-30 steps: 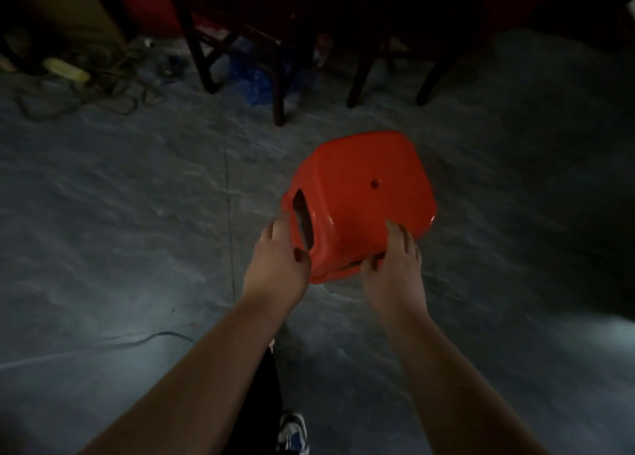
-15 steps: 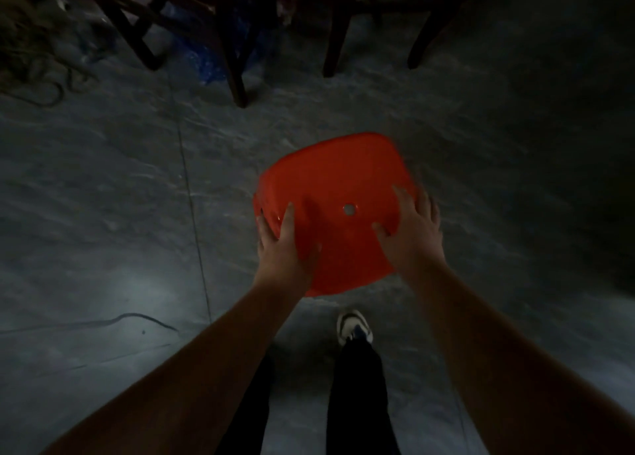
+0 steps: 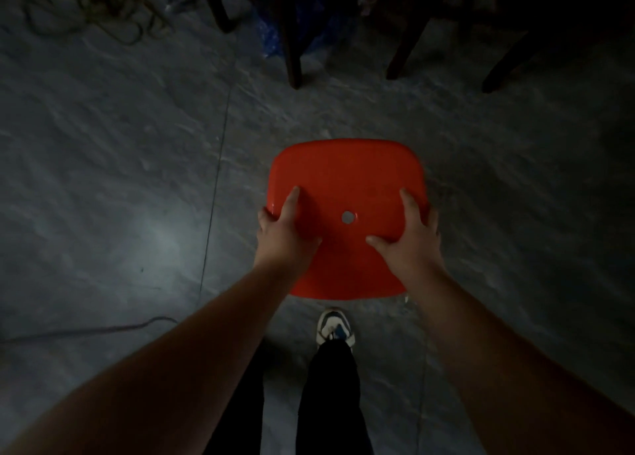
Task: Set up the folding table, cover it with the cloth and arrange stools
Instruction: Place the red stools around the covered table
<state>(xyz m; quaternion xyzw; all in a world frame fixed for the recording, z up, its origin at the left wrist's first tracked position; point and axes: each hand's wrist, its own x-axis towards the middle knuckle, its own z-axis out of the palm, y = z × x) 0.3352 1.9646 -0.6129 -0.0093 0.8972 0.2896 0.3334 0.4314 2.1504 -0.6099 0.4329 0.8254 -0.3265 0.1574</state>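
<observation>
A red plastic stool (image 3: pixel 347 173) is seen from straight above, its square seat level and a small round hole near the middle. My left hand (image 3: pixel 285 236) holds the seat's left side, forefinger and thumb lying on top and the other fingers curled over the edge. My right hand (image 3: pixel 410 238) holds the right side the same way. The stool's legs are hidden under the seat. No folding table top or cloth is in view.
Dark wooden furniture legs (image 3: pixel 293 59) stand just beyond the stool, with a blue plastic bag (image 3: pixel 271 39) among them. Tangled cords (image 3: pixel 113 25) lie at the far left. A thin cable (image 3: pixel 103 327) runs along the grey floor. My shoe (image 3: pixel 333 327) is right behind the stool.
The stool went from tilted, with its side opening showing, to level with the seat facing up. It came closer to my feet, and both hands shifted onto the seat's sides.
</observation>
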